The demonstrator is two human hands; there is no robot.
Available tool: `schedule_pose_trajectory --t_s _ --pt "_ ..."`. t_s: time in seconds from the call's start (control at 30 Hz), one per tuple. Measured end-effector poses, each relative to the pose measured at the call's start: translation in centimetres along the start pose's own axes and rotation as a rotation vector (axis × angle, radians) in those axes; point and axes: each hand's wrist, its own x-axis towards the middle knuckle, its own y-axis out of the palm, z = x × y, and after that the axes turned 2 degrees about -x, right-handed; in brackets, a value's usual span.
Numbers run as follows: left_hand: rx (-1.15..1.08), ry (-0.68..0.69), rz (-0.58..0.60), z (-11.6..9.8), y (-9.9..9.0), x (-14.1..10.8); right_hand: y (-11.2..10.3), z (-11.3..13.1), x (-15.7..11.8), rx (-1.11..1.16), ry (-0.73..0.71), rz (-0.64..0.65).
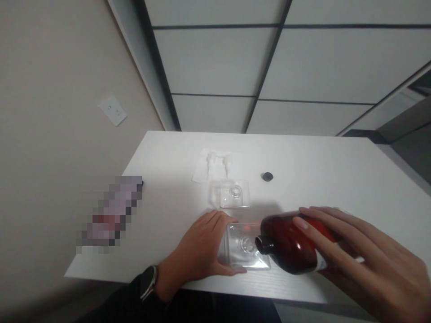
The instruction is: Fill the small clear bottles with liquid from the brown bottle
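My right hand (pixel 363 255) is wrapped round an amber bottle (pixel 292 246) with a pale label. The bottle lies tilted nearly on its side, its uncapped mouth pointing left over a clear square container (pixel 235 260). That container has a round opening (pixel 248 245) in its top, just beside the bottle's mouth; whether liquid is flowing I cannot tell. With thumb and fingers around its left side, my left hand (pixel 205 244) steadies the container on the table. Behind it stands a second clear square container (pixel 232 197) with a similar round opening.
A dark round cap (pixel 267 176) lies on the white table (pixel 319 170). Farther back, a white sheet (pixel 200 168) carries two small whitish pieces. At the left edge is a blurred-out flat object (pixel 114 211). A wall outlet (pixel 113 111) and panelled doors (pixel 215 63) border the table.
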Motion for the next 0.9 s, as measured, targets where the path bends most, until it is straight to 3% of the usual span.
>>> schedule_pose_trajectory --t_s 0.9 --pt "-0.001 0.001 0.001 0.0 0.1 0.1 0.1 -0.1 -0.5 0.039 0.059 0.024"
